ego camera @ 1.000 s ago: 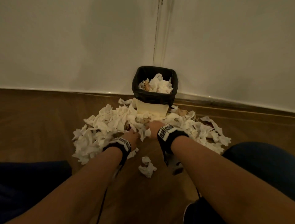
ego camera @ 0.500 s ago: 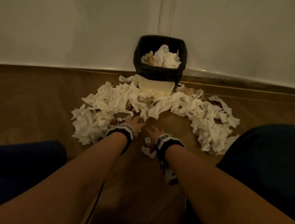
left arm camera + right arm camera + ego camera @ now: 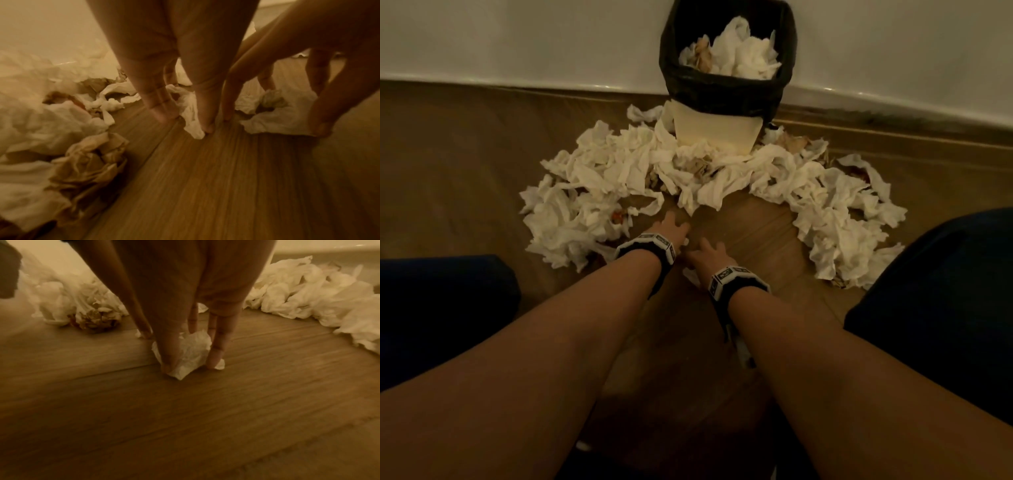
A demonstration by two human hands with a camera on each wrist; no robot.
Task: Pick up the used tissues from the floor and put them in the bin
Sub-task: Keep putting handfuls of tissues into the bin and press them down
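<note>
A cream bin with a black liner (image 3: pixel 722 90) stands against the wall, heaped with white tissues (image 3: pixel 743 56). Crumpled tissues (image 3: pixel 599 178) lie in an arc on the wooden floor around its base. My left hand (image 3: pixel 678 228) is down at the floor by the arc's inner edge, and its fingertips pinch a small white tissue (image 3: pixel 191 112). Just right of it, my right hand (image 3: pixel 191 365) has thumb and fingers closed round another crumpled white tissue (image 3: pixel 193 350) that still lies on the floor. The two hands almost touch.
A brownish stained wad (image 3: pixel 90 160) lies close on the left. More tissues (image 3: pixel 839 226) are heaped to the right. My knees in dark blue (image 3: pixel 941 274) flank the bare wood floor (image 3: pixel 753 226) between the hands and the bin.
Both hands have drawn back from the pile at the bin's base to the loose tissues nearer me. The right hand has closed round one of them.
</note>
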